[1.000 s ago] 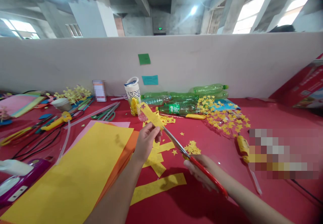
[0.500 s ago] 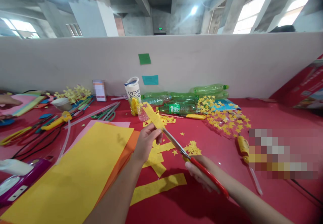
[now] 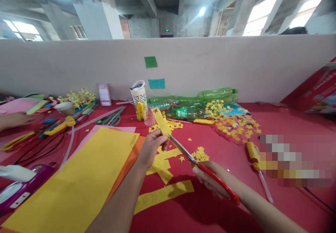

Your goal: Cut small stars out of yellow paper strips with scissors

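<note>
My left hand [image 3: 155, 145] pinches the lower end of a yellow paper strip [image 3: 162, 122] with star-shaped cutouts near its top. In my right hand [image 3: 210, 178] are red-handled scissors [image 3: 217, 180], their blade tips at the strip's right edge beside my left fingers. More yellow strips [image 3: 168, 194] lie on the red table below. A small pile of yellow stars [image 3: 200, 154] is just behind the scissors, with a few loose ones around it. Large yellow sheets [image 3: 86, 170] rest left of my left forearm, over orange and pink paper.
Green bottles [image 3: 186, 112] and a white cup [image 3: 138, 93] stand or lie along the partition [image 3: 199, 61]. Many stars [image 3: 236, 122] and a glue gun [image 3: 253, 153] are at right. Another person's hand [image 3: 15, 119], pliers and a purple power strip [image 3: 28, 187] are at left.
The strip in my left hand has tilted a little more upright, and the scissor tips have come slightly away from it. The other person's hand at far left has moved lower and further into view.
</note>
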A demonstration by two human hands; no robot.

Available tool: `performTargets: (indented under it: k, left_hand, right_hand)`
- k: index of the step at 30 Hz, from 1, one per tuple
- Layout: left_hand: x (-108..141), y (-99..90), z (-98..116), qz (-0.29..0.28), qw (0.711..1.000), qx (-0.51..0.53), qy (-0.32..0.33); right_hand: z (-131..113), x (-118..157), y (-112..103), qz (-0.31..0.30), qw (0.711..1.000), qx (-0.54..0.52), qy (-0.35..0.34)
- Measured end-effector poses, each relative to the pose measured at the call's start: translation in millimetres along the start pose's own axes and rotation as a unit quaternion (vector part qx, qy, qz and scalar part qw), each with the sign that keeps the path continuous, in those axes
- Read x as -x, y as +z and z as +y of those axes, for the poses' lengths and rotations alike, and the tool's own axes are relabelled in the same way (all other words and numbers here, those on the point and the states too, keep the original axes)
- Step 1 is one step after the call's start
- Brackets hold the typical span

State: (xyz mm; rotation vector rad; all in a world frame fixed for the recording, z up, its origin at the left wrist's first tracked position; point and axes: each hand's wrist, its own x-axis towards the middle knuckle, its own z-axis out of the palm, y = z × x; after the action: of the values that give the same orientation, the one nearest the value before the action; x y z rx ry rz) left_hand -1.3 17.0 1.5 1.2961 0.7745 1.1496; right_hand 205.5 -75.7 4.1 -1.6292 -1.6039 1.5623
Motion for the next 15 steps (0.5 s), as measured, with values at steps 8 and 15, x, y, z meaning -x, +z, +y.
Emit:
performTargets:
  k: [8,15]
  left_hand:
    - [1.2,-2.1,3.6,-0.009,1.000,-0.008,-0.016]
    - [0.1,-3.3,2.5,-0.004,1.000,0.001,-0.022]
  right_hand:
    - [-8.2,3.8,-4.2,-0.012,1.000,0.015,-0.006]
    - [-4.1,2.3,-4.6,-0.006,0.999,0.033,-0.001]
